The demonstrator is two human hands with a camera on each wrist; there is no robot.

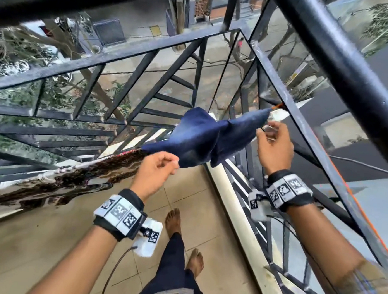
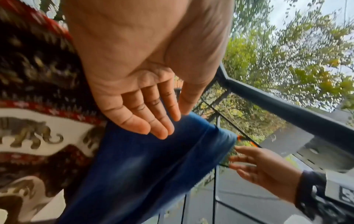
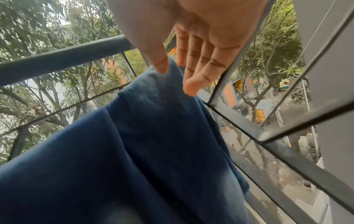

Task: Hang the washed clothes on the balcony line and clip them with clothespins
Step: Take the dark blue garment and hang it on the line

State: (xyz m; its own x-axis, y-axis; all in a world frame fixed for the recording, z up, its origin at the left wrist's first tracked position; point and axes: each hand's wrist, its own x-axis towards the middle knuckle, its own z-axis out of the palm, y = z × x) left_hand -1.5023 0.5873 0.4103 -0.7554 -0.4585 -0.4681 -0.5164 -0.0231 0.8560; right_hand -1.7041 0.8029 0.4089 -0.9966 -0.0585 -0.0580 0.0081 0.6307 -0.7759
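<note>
Overhead, a blue cloth [image 1: 202,138] drapes over the line beside a patterned cloth [image 1: 57,181]. Both hands, left hand [image 1: 155,169] and right hand [image 1: 274,143], look released beside it. Soft, light, probably damp; best pinched at its top fold.

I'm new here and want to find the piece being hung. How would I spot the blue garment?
Look to the black metal balcony grille; a line of laundry runs inside it. The navy blue garment hangs between the left hand and right hand. Unlike the brown elephant-print cloth beside it, it is plain.
</note>
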